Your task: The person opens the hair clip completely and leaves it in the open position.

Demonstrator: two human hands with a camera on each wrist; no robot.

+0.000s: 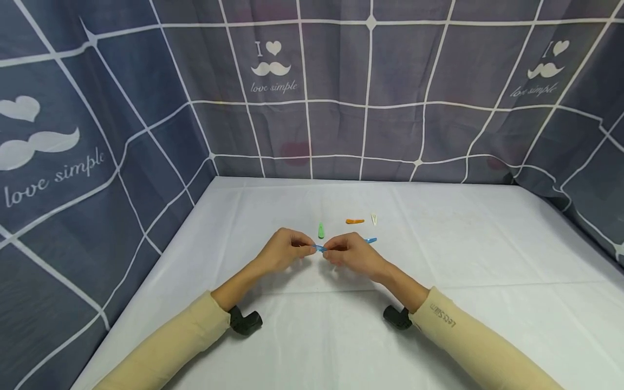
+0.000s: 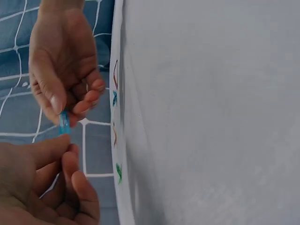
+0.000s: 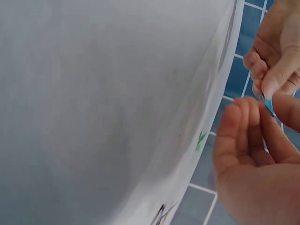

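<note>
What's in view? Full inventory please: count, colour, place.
Table: 1, white-covered, centre
Patterned fabric: count unclear, blue-grey with white lines, behind table and both sides
Green clip: 1, green, on table
Orange clip: 1, orange, right of green clip
Pale clip: 1, whitish, right of orange clip
Second blue clip: 1, blue, on table, partly hidden
Held blue clip: 1, blue, pinched between hands
Wrist devices: 2, black, at cuffs
Sleeves: 2, beige, forearms
Left hand: 1, bare, left
Right hand: 1, bare, right

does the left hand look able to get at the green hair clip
Likely yes: the green hair clip lies uncovered just beyond the left hand, though that hand would probably first release the blue hair clip it pinches.
</note>
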